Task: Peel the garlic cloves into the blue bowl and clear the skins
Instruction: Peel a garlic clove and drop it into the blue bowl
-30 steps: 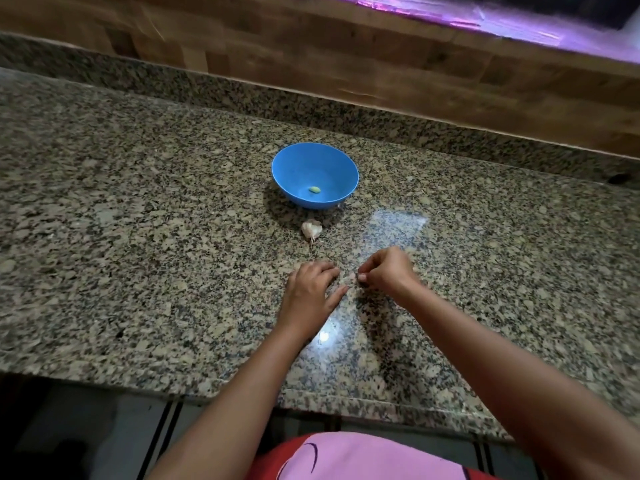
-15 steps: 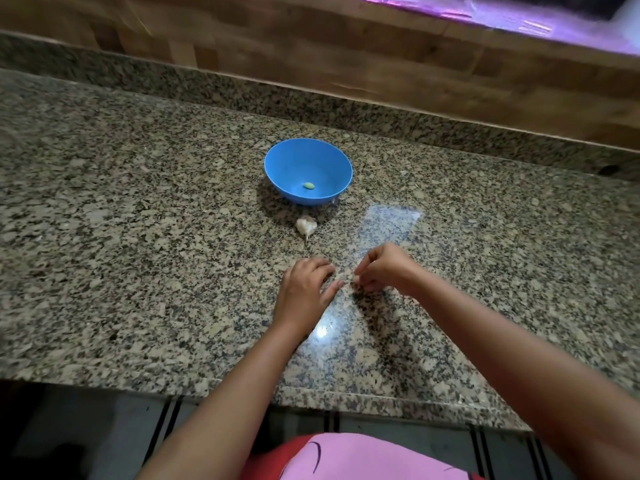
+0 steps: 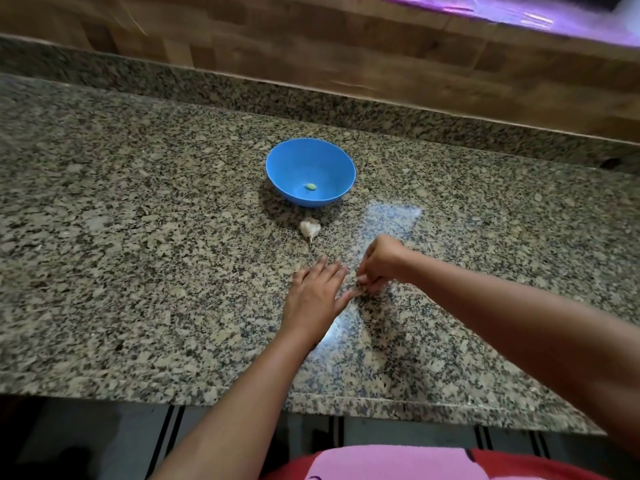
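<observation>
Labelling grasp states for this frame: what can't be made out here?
- Head view, right hand: anything it pinches is hidden by its own curled fingers; clove or skin, cannot tell.
- Head view, left hand: flat on the countertop, its palm covers anything beneath.
- Loose skins: too small against the speckled granite.
- Garlic piece near the blue bowl: too small to count cloves.

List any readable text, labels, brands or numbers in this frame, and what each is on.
None readable.
Round blue plastic bowl: plain, no print on the visible wall.
Speckled granite countertop: no lettering.
Brown wood-pattern backsplash: no lettering, partly blurred.
Pink garment at the bottom edge: one small dark mark, cut off, not legible as text.
</observation>
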A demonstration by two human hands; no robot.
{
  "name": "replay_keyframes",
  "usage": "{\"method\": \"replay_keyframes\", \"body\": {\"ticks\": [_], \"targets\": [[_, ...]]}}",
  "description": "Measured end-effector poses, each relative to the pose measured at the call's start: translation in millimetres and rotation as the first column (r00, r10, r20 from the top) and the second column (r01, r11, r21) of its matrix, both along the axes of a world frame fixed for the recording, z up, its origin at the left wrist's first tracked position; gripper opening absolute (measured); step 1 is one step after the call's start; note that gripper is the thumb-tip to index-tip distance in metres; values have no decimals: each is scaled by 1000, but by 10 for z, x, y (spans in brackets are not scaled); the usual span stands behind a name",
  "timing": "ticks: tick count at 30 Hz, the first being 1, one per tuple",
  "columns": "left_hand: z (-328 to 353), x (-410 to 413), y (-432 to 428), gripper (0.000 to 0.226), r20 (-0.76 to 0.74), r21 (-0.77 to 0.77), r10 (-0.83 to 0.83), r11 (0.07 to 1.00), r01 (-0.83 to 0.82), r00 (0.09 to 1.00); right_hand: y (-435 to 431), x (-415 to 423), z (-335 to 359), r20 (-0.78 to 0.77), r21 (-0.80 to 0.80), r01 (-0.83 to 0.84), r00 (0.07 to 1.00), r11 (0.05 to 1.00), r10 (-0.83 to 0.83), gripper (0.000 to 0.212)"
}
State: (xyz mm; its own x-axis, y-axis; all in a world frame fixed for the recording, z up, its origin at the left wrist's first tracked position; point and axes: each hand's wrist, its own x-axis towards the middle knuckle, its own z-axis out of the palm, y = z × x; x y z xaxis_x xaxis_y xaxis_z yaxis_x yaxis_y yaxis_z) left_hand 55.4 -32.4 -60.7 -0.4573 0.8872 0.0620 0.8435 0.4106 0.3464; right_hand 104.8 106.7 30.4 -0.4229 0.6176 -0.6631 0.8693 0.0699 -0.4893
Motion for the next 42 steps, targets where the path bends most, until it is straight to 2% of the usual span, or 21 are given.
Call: {"method": "replay_keyframes", "body": {"ticks": [6,8,10,12,14,16,18,19,21,26,28,31,32,34,36,37,38,39,40,42], "targets": [[37,10,-13,58,18,7,-7,1000,7,1000,21,6,-15,-5,18,-18,1000,1000,18,17],[77,18,-8,57,32,0,-14,1000,14,999,4,46,-10,-55,-1,37,998,999,-37,18],[121,-1,-13,53,77,17,-19,1000,18,997,-43,143,-16,-148,-98,163,973,982,-176,19],[184,-18,-16,45,202,89,1,996,-19,979,-90,306,-31,-266,-301,255,903,919,-337,17],[277,-44,0,39,403,163,9,983,-82,915,-148,464,-54,-374,-527,284,768,801,-519,17],[392,-50,50,31,566,208,-56,975,-77,823,-207,567,-83,-431,-678,262,616,687,-659,21],[507,-25,106,22,677,226,-124,973,-45,726,-257,603,-79,-463,-731,218,538,647,-705,24],[556,-27,128,20,711,235,-145,971,-38,688,-271,607,-64,-475,-737,202,524,645,-707,22],[626,-47,154,18,722,240,-174,971,-6,669,-276,627,-3,-492,-730,170,541,662,-682,17],[716,-85,219,25,588,242,-209,967,76,782,-234,663,219,-487,-639,55,743,768,-458,10],[779,-116,258,24,597,272,-224,960,68,771,-207,636,293,-489,-599,31,777,800,-396,17],[840,-152,286,25,650,299,-220,954,21,728,-263,564,344,-535,-495,33,776,868,-334,18],[856,-149,297,26,683,295,-206,955,-6,701,-299,536,332,-556,-400,49,781,915,-285,18],[880,-139,335,26,760,262,-165,963,-64,629,-385,491,279,-558,-103,77,821,992,-121,16],[899,-121,378,29,858,199,-107,971,-134,503,-435,475,231,-490,262,40,866,964,97,15],[910,-108,385,29,895,180,-93,970,-162,435,-447,472,219,-468,361,26,870,932,157,15],[917,-99,387,28,916,180,-100,967,-177,388,-437,485,210,-483,365,33,861,930,159,15],[920,-89,384,25,925,198,-123,964,-177,360,-414,507,229,-552,226,72,831,972,67,16],[918,-76,374,22,927,226,-159,960,-167,339,-384,529,262,-616,-3,94,784,996,-76,17],[898,-48,353,19,928,271,-218,951,-147,303,-330,574,306,-627,-428,47,704,902,-334,20]]}}
